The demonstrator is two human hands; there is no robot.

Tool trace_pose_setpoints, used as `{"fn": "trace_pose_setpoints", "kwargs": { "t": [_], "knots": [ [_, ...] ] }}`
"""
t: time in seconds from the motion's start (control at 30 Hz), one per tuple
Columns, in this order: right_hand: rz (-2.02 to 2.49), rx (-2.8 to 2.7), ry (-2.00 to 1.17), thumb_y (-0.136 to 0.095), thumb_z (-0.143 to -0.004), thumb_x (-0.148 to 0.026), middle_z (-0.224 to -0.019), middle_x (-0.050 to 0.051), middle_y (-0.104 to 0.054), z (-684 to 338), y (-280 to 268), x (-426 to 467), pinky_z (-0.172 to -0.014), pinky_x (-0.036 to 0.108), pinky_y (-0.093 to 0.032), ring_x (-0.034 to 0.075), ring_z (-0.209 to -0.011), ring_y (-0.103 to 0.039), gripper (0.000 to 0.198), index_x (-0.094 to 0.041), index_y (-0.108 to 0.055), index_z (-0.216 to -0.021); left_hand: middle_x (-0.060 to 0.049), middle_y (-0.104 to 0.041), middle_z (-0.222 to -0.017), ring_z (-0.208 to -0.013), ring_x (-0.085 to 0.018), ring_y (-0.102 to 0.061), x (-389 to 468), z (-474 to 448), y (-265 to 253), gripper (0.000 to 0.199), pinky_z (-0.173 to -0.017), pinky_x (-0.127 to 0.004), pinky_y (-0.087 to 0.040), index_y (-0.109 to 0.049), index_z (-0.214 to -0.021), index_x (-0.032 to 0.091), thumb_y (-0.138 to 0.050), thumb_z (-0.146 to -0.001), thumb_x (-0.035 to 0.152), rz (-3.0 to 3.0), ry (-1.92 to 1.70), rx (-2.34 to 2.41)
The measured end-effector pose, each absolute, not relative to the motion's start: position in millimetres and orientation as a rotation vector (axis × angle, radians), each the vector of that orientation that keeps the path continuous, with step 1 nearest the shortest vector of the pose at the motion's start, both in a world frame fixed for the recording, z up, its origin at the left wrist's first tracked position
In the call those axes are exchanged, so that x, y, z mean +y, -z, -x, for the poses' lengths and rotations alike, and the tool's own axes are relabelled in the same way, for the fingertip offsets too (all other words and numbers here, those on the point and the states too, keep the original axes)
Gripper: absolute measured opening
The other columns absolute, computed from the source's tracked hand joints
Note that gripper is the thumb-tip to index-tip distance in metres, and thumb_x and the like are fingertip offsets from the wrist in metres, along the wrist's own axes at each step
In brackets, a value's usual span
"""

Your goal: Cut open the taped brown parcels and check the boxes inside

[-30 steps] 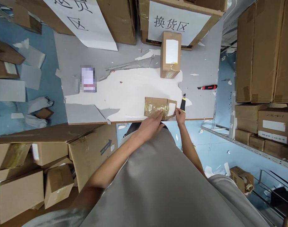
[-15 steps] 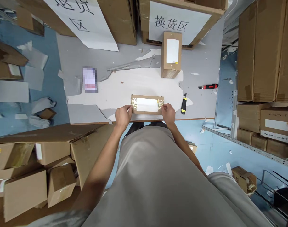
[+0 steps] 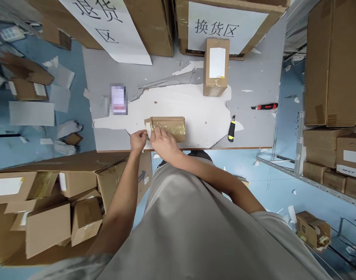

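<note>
A small cardboard box (image 3: 176,126) wrapped in shiny tape lies near the front edge of the table, its taped face up. At its left end, my left hand (image 3: 139,140) is closed in a pinch at the corner; the exact bit of box or tape between the fingertips is too small to make out. My right hand (image 3: 165,144) reaches across from the right, fingers bent and pressed on the box's left part. A narrow white strip (image 3: 148,128) shows at that end, just above the fingers.
A taller labelled box (image 3: 215,83) stands at the back. Two utility knives lie on the right, one yellow-black (image 3: 232,130), one red-black (image 3: 265,106). Large cartons with paper signs (image 3: 221,29) line the far edge. A big carton (image 3: 113,182) full of boxes stands front left.
The box has been turned so its white label no longer faces up, and it has shifted left. My right hand has moved from its right end across to the left part.
</note>
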State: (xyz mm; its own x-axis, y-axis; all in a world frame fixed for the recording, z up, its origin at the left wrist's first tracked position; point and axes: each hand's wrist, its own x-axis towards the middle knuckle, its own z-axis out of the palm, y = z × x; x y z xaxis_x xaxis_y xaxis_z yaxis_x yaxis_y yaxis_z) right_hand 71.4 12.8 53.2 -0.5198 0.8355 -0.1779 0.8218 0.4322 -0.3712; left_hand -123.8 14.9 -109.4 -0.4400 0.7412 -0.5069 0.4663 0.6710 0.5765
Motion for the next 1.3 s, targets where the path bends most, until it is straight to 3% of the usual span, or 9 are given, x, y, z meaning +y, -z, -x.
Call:
{"fn": "trace_pose_setpoints", "kwargs": {
  "t": [0.13,0.27,0.33,0.43,0.6,0.8,0.97,1.17,1.3],
  "knots": [
    [1.603,-2.587,-0.684,-0.048,-0.121,-0.019,-0.131,0.015,-0.078,-96,-41,12,-0.091,0.032,-0.067,0.025,-0.114,-0.075,0.03,-0.013,-0.076,-0.131,-0.011,-0.086,-0.099,-0.102,-0.027,-0.08,11,124,108,0.038,-0.102,-0.039,-0.065,-0.083,-0.111,0.011,-0.07,-0.086,0.035,-0.923,-0.499,2.057],
    [1.711,-2.265,-0.801,-0.057,-0.121,-0.034,-0.138,0.017,-0.077,-164,-10,7,-0.112,0.044,-0.065,0.03,-0.127,-0.072,0.033,-0.016,-0.075,-0.141,-0.012,-0.086,-0.107,-0.1,-0.025,-0.079,6,109,99,0.043,-0.1,-0.038,-0.065,-0.083,-0.119,0.011,-0.07,-0.089,0.039,-0.943,-0.6,1.944],
    [1.763,-2.056,-0.86,-0.058,-0.119,-0.037,-0.134,0.018,-0.077,-206,9,3,-0.111,0.045,-0.065,0.031,-0.12,-0.075,0.035,-0.018,-0.076,-0.142,-0.013,-0.086,-0.11,-0.098,-0.025,-0.079,5,91,92,0.044,-0.097,-0.037,-0.065,-0.083,-0.123,0.012,-0.072,-0.09,0.04,-0.986,-0.625,1.885],
    [1.883,-1.762,-0.997,-0.059,-0.116,-0.041,-0.119,0.014,-0.078,-258,38,-2,-0.106,0.048,-0.066,0.031,-0.108,-0.078,0.031,-0.021,-0.079,-0.129,-0.013,-0.086,-0.111,-0.093,-0.026,-0.079,9,59,79,0.045,-0.091,-0.037,-0.066,-0.082,-0.127,0.014,-0.075,-0.09,0.039,-1.066,-0.602,1.805],
    [1.832,-1.511,-1.15,-0.068,-0.109,-0.054,-0.115,0.012,-0.08,-289,65,-4,-0.104,0.048,-0.068,0.029,-0.106,-0.079,0.032,-0.023,-0.077,-0.113,-0.012,-0.084,-0.115,-0.095,-0.028,-0.082,20,34,64,0.033,-0.099,-0.041,-0.064,-0.081,-0.12,0.017,-0.074,-0.092,0.032,-1.242,-0.493,1.869],
    [1.844,-1.53,-1.085,-0.068,-0.104,-0.04,-0.117,0.011,-0.079,-286,71,-19,-0.107,0.046,-0.065,0.028,-0.111,-0.079,0.015,-0.025,-0.071,-0.108,-0.009,-0.086,-0.111,-0.101,-0.028,-0.084,3,42,66,0.029,-0.099,-0.038,-0.063,-0.076,-0.118,0.021,-0.073,-0.091,0.031,-1.225,-0.548,1.842],
    [2.035,-1.433,-1.19,-0.066,-0.097,-0.03,-0.107,0.01,-0.08,-286,83,-42,-0.104,0.046,-0.064,0.029,-0.106,-0.078,0.004,-0.026,-0.065,-0.095,-0.004,-0.082,-0.087,-0.093,-0.027,-0.081,-25,29,80,0.013,-0.093,-0.035,-0.06,-0.067,-0.093,0.025,-0.072,-0.081,0.022,-1.123,-0.359,1.9],
    [2.068,-1.39,-1.229,-0.066,-0.094,-0.03,-0.105,0.01,-0.081,-286,87,-47,-0.105,0.048,-0.064,0.029,-0.105,-0.079,0.005,-0.027,-0.064,-0.091,-0.002,-0.08,-0.085,-0.091,-0.027,-0.079,-35,18,83,0.017,-0.093,-0.037,-0.06,-0.061,-0.084,0.027,-0.074,-0.075,0.021,-1.03,-0.38,1.881],
    [2.001,-1.353,-1.198,-0.068,-0.099,-0.039,-0.108,0.011,-0.083,-288,71,-40,-0.108,0.047,-0.065,0.029,-0.108,-0.08,0.013,-0.026,-0.068,-0.097,-0.004,-0.081,-0.09,-0.091,-0.026,-0.08,-26,22,72,0.015,-0.099,-0.039,-0.063,-0.069,-0.093,0.023,-0.073,-0.078,0.022,-0.993,-0.551,1.848]
  ]
}}
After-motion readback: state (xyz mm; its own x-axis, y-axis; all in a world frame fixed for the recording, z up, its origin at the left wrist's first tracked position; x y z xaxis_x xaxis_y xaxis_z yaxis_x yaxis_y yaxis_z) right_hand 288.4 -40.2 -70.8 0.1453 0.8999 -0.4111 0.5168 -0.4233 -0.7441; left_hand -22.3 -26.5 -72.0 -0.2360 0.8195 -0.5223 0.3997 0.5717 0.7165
